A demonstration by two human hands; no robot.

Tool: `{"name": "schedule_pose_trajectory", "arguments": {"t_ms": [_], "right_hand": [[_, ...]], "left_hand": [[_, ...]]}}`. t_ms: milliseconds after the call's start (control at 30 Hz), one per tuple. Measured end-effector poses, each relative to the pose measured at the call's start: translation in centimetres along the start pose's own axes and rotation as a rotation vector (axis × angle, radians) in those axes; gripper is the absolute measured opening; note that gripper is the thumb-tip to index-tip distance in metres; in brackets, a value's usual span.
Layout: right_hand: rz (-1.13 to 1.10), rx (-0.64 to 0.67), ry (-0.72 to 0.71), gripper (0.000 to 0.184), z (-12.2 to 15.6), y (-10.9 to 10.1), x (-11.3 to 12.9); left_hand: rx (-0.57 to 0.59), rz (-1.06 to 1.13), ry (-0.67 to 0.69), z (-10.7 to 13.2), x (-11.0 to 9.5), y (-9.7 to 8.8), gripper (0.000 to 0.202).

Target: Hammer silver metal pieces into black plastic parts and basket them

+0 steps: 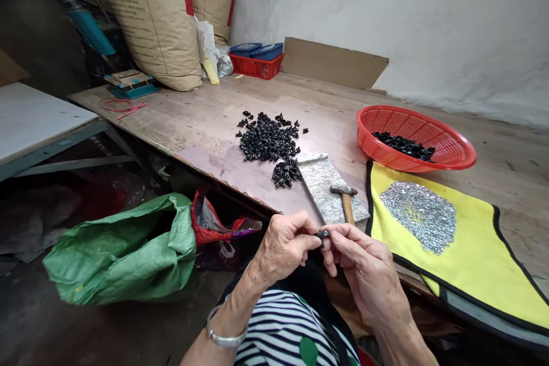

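Black clip (322,234) is pinched betw. the fingertips of left hand (285,246) & right hand (364,269), both closed on it, held in the air just off the counter (257,103) edge, near the hammer (345,200) & metal plate (319,180). Risk, as a judgement: the hold is tip-only on a v. small piece, so a slip could drop it past the edge twd the lap or the green bag (120,246) on the floor. Small & dark, it'd prob. be hard to spot down there.

Hammer (345,201) lying on slab (318,180) at surface (266,97) edge. Red basket (394,121) touching yellow cloth (480,266); silver bits (418,214) heaped on cloth. Sacks (150,17) at back left. Green bag (120,251) on floor (64,326).
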State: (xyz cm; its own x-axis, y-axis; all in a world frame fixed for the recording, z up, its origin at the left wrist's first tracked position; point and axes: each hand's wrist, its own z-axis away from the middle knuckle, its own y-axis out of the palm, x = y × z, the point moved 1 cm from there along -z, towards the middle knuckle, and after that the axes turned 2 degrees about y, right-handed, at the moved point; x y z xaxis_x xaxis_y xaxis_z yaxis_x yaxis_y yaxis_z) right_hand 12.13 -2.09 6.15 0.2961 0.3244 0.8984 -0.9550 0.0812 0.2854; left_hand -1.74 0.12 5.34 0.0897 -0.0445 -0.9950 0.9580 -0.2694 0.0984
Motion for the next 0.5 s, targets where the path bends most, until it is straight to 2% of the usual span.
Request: {"name": "schedule_pose_trajectory", "arguments": {"t_ms": [133,333,500], "right_hand": [[-0.012,-0.006,0.006,0.026,0.16,-0.23,-0.03],[0.079,-0.009,-0.024,0.027,-0.1,-0.66,-0.52],[0.232,-0.054,-0.12,0.024,0.24,-0.65,-0.45]], "left_hand": [[-0.008,-0.178,0.12,0.06,-0.41,-0.11,0.013],[0.033,-0.209,0.137,-0.26,0.1,-0.2,0.014],[0.071,-0.241,0.284,-0.29,0.52,-0.43,0.015]]}}
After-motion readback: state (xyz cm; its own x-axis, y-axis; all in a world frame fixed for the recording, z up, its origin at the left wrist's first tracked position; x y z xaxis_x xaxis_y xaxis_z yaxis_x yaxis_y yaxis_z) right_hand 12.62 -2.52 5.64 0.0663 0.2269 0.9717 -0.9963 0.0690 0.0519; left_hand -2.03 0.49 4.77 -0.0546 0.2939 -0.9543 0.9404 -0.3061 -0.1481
